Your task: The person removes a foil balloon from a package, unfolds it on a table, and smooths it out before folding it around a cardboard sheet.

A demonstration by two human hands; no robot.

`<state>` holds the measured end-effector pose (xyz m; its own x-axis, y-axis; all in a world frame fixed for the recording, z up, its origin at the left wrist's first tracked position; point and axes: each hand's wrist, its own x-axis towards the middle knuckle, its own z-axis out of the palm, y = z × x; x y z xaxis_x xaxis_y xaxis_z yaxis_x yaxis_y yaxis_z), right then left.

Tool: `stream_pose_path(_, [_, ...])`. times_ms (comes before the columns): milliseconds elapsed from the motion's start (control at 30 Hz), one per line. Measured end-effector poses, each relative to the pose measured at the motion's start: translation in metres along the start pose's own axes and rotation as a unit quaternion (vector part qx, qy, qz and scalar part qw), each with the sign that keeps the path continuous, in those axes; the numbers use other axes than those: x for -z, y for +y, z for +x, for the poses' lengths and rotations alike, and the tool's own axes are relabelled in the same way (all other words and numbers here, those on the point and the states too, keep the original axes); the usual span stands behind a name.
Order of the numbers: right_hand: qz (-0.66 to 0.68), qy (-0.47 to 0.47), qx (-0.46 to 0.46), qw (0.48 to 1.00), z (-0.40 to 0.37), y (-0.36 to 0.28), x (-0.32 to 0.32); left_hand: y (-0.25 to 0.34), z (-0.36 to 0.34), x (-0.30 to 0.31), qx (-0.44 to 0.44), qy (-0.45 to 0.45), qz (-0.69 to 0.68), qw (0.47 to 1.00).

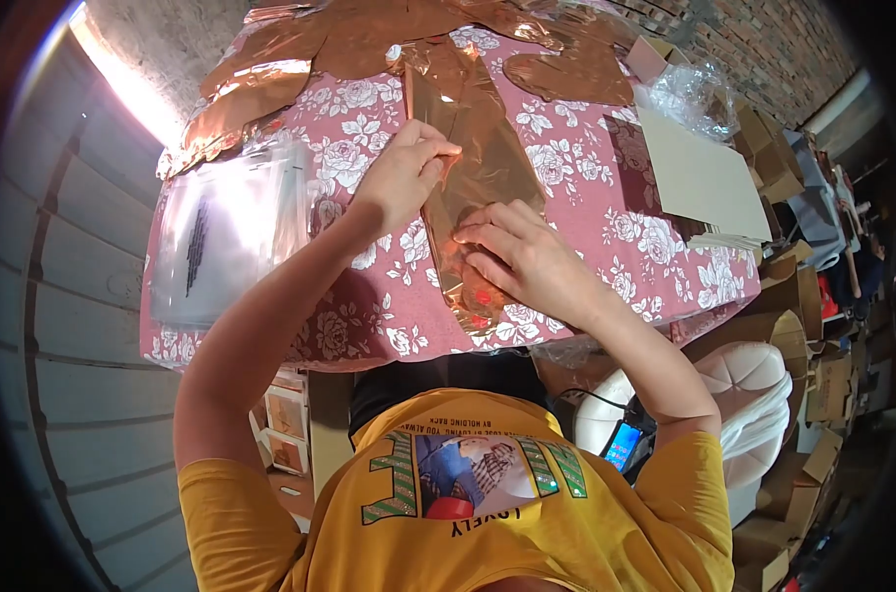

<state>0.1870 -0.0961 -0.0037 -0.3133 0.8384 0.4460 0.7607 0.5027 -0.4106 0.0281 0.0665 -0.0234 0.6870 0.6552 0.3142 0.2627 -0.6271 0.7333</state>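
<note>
The copper-coloured foil strip (473, 148) lies lengthwise at the centre of the frame. It runs from the upper middle down to the near edge of the table (369, 316), which is covered in a pink floral cloth. The left hand (406, 173) sits against the strip's left edge at mid-length. Its thumb and fingertips are closed together on that edge, so the foil is pinched between them. The right hand (517, 259) rests on the lower part of the strip, just below and to the right of the left hand. Its fingers are extended, held side by side and pressed flat on the foil, not curled around it. The lowest end of the strip shows below this hand at the table edge. More foil pieces (270, 79) of the same colour lie across the top of the frame. A stack of clear plastic bags (221, 232) occupies the left part of the table, near the left forearm. A plain cardboard sheet (700, 178) lies at the right of the table, with crumpled clear wrap (695, 94) above it. Cartons (833, 385) fill the right edge of the frame. A white padded seat (754, 395) stands at lower right, beside a phone (623, 444) with a lit screen.
</note>
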Motion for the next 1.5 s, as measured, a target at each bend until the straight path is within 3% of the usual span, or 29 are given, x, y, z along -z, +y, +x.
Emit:
stream_pose_path(167, [-0.006, -0.041, 0.012, 0.999, 0.001, 0.004, 0.008, -0.001, 0.000, 0.000, -0.015, 0.005, 0.031, 0.999])
stream_pose_path(300, [-0.030, 0.008, 0.024, 0.999, 0.012, 0.017, 0.013, -0.003, -0.001, -0.001, -0.019, 0.009, 0.037, 0.999])
stream_pose_path(367, [-0.105, 0.028, 0.093, 0.990, 0.010, 0.030, 0.003, -0.003, 0.001, 0.000, -0.039, 0.020, 0.047, 0.998])
stream_pose_path(467, [0.032, -0.106, -0.020, 0.994, 0.026, 0.026, 0.027, -0.003, 0.000, 0.000, -0.027, 0.013, 0.050, 0.998])
stream_pose_path(500, [0.039, -0.082, -0.030, 0.995, 0.032, 0.032, 0.029, -0.004, 0.000, -0.001, -0.026, 0.010, 0.059, 0.998])
stream_pose_path(567, [-0.077, 0.001, -0.007, 0.997, 0.036, 0.057, 0.014, -0.004, -0.001, -0.002, -0.039, 0.017, 0.060, 0.997])
stream_pose_path(600, [-0.044, -0.055, -0.050, 0.996, 0.037, 0.064, 0.013, -0.003, -0.001, -0.001, -0.039, 0.017, 0.061, 0.997])
stream_pose_path(667, [-0.082, -0.066, -0.001, 0.994, 0.039, 0.064, 0.009, -0.003, -0.001, 0.000, -0.044, 0.018, 0.058, 0.997])
stream_pose_path(700, [-0.057, -0.079, -0.035, 0.995, 0.041, 0.065, 0.010, -0.003, -0.001, 0.001, -0.047, 0.019, 0.060, 0.997])
stream_pose_path(833, [-0.071, -0.051, -0.007, 0.996, 0.042, 0.075, 0.006, -0.003, -0.001, 0.000, -0.043, 0.022, 0.060, 0.997])
stream_pose_path(900, [-0.023, -0.038, -0.049, 0.998, 0.043, 0.075, 0.006, -0.003, -0.001, 0.001, -0.050, 0.025, 0.058, 0.997])
stream_pose_path(967, [-0.028, -0.038, -0.044, 0.998, 0.045, 0.079, 0.003, 0.004, -0.002, 0.002, -0.012, -0.002, 0.032, 0.999])
stream_pose_path(1033, [-0.033, -0.036, -0.039, 0.998, 0.047, 0.085, -0.001, 0.000, -0.002, 0.000, -0.036, 0.005, 0.034, 0.999])
stream_pose_path(1233, [-0.126, -0.027, -0.026, 0.991, 0.054, 0.091, -0.002, -0.002, -0.002, 0.001, -0.053, 0.006, 0.031, 0.998])
stream_pose_path(1333, [-0.135, -0.023, -0.063, 0.989, 0.055, 0.085, 0.002, -0.001, -0.002, 0.001, -0.051, 0.004, 0.026, 0.998])
stream_pose_path(1400, [-0.091, -0.069, -0.113, 0.987, 0.060, 0.079, 0.010, -0.001, -0.002, 0.002, -0.046, 0.002, 0.024, 0.999])
stream_pose_path(1500, [-0.160, -0.010, -0.047, 0.986, 0.061, 0.099, 0.001, 0.000, -0.003, 0.001, -0.057, 0.006, 0.024, 0.998])
